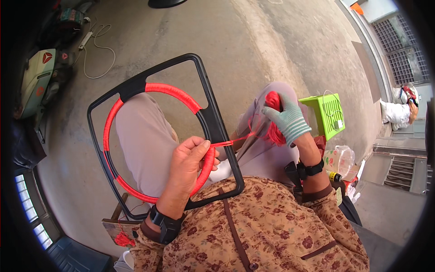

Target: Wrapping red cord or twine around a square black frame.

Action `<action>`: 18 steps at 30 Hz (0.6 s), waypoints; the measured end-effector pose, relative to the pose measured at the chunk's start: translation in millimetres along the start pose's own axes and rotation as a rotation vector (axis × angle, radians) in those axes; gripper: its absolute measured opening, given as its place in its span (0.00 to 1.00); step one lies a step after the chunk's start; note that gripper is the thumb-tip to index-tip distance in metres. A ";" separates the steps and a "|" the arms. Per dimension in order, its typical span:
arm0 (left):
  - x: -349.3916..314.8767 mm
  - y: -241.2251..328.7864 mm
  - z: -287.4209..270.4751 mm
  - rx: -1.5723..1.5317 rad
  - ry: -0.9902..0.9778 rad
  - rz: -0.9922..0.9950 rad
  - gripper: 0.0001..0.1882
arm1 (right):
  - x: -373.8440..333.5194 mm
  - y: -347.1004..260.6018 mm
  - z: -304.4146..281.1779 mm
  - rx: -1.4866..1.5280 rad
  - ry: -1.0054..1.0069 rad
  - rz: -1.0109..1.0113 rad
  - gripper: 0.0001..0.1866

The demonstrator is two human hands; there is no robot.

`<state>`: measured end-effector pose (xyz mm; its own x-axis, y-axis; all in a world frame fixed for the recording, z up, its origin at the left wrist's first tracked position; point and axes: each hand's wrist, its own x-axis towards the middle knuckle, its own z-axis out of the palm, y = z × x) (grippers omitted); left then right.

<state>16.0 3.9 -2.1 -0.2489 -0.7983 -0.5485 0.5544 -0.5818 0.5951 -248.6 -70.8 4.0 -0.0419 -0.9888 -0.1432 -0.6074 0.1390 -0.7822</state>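
Observation:
A black frame (215,123) with a round ring inside a four-sided outer rim rests over my lap. Red cord wrapping (174,92) covers much of the ring in tight turns. My bare left hand (188,158) is closed at the ring's right side, thumb and fingers pinching a red cord (222,144) there. From that pinch the cord runs across the frame's right bar toward my right hand (290,120). That hand wears a green-grey striped glove and is closed around a bundle of red cord (273,100), whose loose strands hang below the fingers.
To the right of my knee stands a bright green plastic basket (330,115). A clear plastic container (345,158) and a yellow-black bottle (334,176) are beside my right arm. More red cord (123,239) hangs by a wooden piece at lower left. A white power strip (85,41) lies farther off.

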 end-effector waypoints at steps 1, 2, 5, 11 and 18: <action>0.7 -2.0 -2.5 -0.012 -0.032 0.007 0.04 | 1.9 -12.4 1.2 -0.111 0.113 -0.141 0.16; 1.1 -2.7 -3.8 -0.023 -0.064 0.015 0.05 | 1.1 -30.5 8.1 -0.123 0.213 -0.233 0.13; 0.5 5.5 8.2 -0.116 0.010 0.087 0.08 | -4.8 -64.3 26.0 -0.358 0.120 -0.746 0.17; 2.1 -0.5 -0.5 0.031 0.123 0.340 0.11 | -23.0 -105.3 44.3 -0.360 -0.053 -1.040 0.23; 8.8 -5.6 -2.4 0.061 0.210 0.332 0.07 | -6.9 -44.6 44.1 0.524 -0.490 0.201 0.15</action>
<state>12.6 0.5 -11.7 0.1072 -0.8989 -0.4248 0.5279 -0.3106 0.7905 -186.3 -67.8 13.1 0.3203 -0.8213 -0.4721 -0.1619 0.4435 -0.8815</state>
